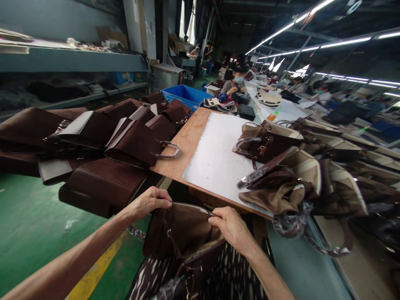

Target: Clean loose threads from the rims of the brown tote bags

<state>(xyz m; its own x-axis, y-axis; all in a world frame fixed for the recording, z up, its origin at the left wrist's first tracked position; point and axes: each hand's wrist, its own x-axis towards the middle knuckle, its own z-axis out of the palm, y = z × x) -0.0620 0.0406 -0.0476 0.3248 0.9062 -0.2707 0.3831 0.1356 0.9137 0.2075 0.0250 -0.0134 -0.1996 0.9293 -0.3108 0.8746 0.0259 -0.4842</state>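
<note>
A dark brown handbag (pixel 184 233) rests on my lap, its mouth spread and its tan-brown lining showing. My left hand (pixel 153 201) pinches the rim at the bag's far left corner. On the opposite side, my right hand (pixel 233 227) grips the rim with the thumb along the edge. One handle wrapped in clear plastic hangs at the bag's near side, and part of another pokes out by my left wrist. The bag's lower part is hidden against my patterned clothing (pixel 231 271).
Several brown handbags (pixel 134 141) lie piled at the left. A white sheet (pixel 215 150) covers part of the wooden table (pixel 175 156) ahead. More bags with lining turned out (pixel 290 179) crowd the right side. Behind stand a blue bin (pixel 187 96) and a seated co-worker (pixel 233 87).
</note>
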